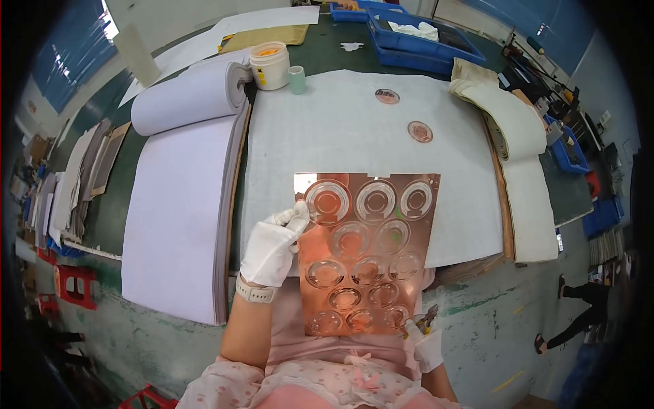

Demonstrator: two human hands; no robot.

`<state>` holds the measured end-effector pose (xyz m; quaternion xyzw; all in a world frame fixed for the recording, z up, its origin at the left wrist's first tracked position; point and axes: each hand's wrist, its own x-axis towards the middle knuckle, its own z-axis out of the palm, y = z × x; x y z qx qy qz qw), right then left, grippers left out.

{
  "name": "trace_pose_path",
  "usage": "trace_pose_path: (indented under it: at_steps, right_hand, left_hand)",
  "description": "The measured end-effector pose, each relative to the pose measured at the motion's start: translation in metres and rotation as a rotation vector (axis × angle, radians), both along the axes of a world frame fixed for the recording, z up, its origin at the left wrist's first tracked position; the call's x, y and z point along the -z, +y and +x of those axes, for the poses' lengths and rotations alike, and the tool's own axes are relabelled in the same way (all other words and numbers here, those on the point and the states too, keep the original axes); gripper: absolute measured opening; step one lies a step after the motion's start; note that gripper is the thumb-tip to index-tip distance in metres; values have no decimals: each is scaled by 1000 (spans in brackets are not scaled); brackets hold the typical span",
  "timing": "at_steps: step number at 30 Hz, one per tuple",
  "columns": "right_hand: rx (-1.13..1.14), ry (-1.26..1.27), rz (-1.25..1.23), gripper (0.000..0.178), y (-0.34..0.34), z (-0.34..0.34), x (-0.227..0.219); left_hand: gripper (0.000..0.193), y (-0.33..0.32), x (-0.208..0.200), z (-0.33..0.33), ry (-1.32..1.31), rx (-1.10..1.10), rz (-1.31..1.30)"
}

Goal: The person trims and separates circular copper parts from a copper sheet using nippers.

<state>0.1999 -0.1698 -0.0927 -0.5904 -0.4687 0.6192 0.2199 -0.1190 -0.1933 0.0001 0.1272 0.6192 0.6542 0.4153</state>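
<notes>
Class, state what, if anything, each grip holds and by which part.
The left grip holds the coppery sheet by its upper left edge; the right grip holds pliers, apparently by the handles.

A green table (330, 56) spans the room, its outline bent by the lens. Pale walls (610, 92) carry blue, window-like panels (73, 68) that catch white glints. Red stools (73, 272) stand to the left on a scuffed grey-green floor (484, 327) bearing yellow marks (507, 382).

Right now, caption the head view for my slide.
White-gloved left grip holds a copper-coloured, ring-patterned sheet; right grip holds pliers near its lower corner.
</notes>
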Motion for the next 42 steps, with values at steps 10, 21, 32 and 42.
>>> trace_pose_path:
  at_steps: [10, 21, 32, 42]
  right_hand:
    - [-18, 6, 15, 7, 0, -4, -8]
    - [-28, 64, 78, 7, -4, 2, -6]
    - [-78, 315, 398, 8, 44, -9, -68]
    - [-207, 71, 1408, 22, 182, -83, -165]
  left_hand:
    - [17, -7, 9, -2, -8, -107, 97]
    - [27, -11, -9, 1, -47, -2, 144]
    - [21, 12, -96, 6, 118, -84, 502]
    - [33, 10, -111, -40, 331, -151, 923]
